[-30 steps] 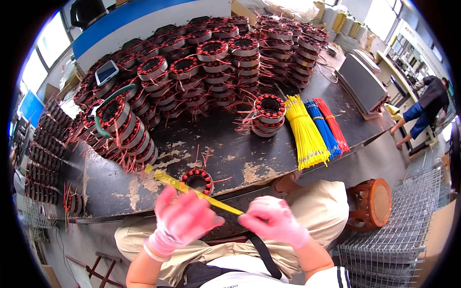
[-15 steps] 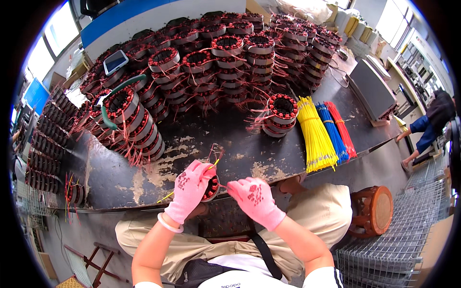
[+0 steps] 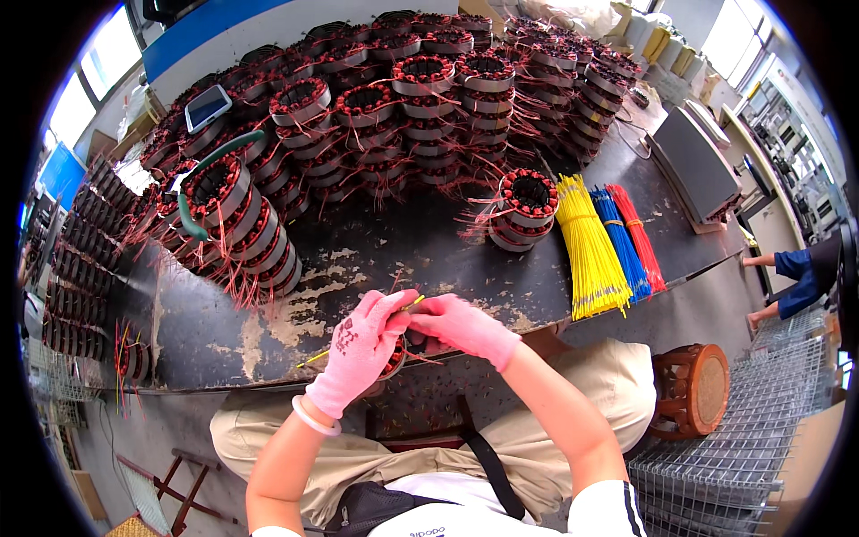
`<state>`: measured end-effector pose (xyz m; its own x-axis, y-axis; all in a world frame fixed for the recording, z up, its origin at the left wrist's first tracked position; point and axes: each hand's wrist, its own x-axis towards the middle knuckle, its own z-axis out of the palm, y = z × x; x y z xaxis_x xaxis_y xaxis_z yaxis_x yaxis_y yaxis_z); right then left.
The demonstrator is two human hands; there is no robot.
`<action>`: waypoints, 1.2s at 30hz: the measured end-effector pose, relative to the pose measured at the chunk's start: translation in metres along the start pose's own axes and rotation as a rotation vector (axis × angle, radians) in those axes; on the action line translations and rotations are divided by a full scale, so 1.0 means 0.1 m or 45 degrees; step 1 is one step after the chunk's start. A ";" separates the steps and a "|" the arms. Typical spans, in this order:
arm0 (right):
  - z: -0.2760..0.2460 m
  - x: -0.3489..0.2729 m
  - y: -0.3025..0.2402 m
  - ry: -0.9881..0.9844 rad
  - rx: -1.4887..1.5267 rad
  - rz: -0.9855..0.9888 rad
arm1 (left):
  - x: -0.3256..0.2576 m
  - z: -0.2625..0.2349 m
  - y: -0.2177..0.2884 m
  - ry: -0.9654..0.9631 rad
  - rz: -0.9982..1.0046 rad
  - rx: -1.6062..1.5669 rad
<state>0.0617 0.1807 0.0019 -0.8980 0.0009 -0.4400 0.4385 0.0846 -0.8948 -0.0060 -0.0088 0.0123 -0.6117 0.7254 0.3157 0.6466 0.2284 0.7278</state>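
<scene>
Both of my hands wear pink gloves and meet at the front edge of the dark worktable [image 3: 376,259]. My left hand [image 3: 362,345] covers a small wound stator [image 3: 395,360] with red and copper windings and grips a thin yellow sleeve tube [image 3: 315,358] that sticks out to the lower left. My right hand [image 3: 461,327] pinches the other end of that tube near the stator, fingers closed. Most of the stator is hidden under my hands.
Several stacks of wound stators [image 3: 429,98] fill the back and left of the table. Bundles of yellow sleeves [image 3: 591,259], blue sleeves [image 3: 619,242] and red sleeves [image 3: 637,234] lie at the right. A grey device [image 3: 693,170], a round wooden stool [image 3: 693,389] and wire baskets [image 3: 743,465] stand right.
My hands moved from my lap up to the table edge and closed together over the stator. The yellow tube, earlier held out long, now shows only short ends.
</scene>
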 end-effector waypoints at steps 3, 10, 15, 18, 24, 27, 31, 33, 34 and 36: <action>-0.03 0.24 0.11 -0.159 0.188 0.056 | 0.01 0.08 -0.06 0.067 0.058 -0.006; 0.15 0.01 0.23 0.040 0.433 -0.104 | -0.06 0.06 -0.06 0.058 0.006 -0.090; 0.28 -0.08 0.35 0.275 0.098 -0.388 | -0.03 0.06 -0.06 0.065 -0.027 -0.114; 0.28 -0.10 0.39 0.375 -0.078 -0.552 | -0.04 0.06 -0.06 0.052 -0.049 -0.112; 0.34 -0.47 0.27 0.570 -0.109 -0.436 | -0.06 0.07 -0.07 -0.024 -0.044 -0.035; 0.36 -0.45 0.35 0.766 -0.479 -0.821 | -0.05 0.07 -0.10 -0.070 -0.002 0.010; 0.30 -0.45 0.28 0.846 -0.604 -0.964 | -0.04 0.00 -0.05 -0.147 0.004 0.018; 0.26 -0.46 0.20 0.821 -0.609 -0.988 | -0.02 -0.03 -0.02 -0.174 0.011 0.045; 0.22 -0.47 0.18 0.777 -0.641 -0.972 | -0.03 -0.03 -0.01 -0.179 0.024 0.081; 0.17 -0.43 0.16 0.690 -0.595 -0.911 | -0.03 -0.03 0.02 -0.182 0.045 0.144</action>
<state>0.1076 0.1649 0.0048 -0.8908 0.2398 0.3860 -0.1632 0.6239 -0.7642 -0.0039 -0.0123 0.0147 -0.5216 0.8174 0.2445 0.7187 0.2665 0.6423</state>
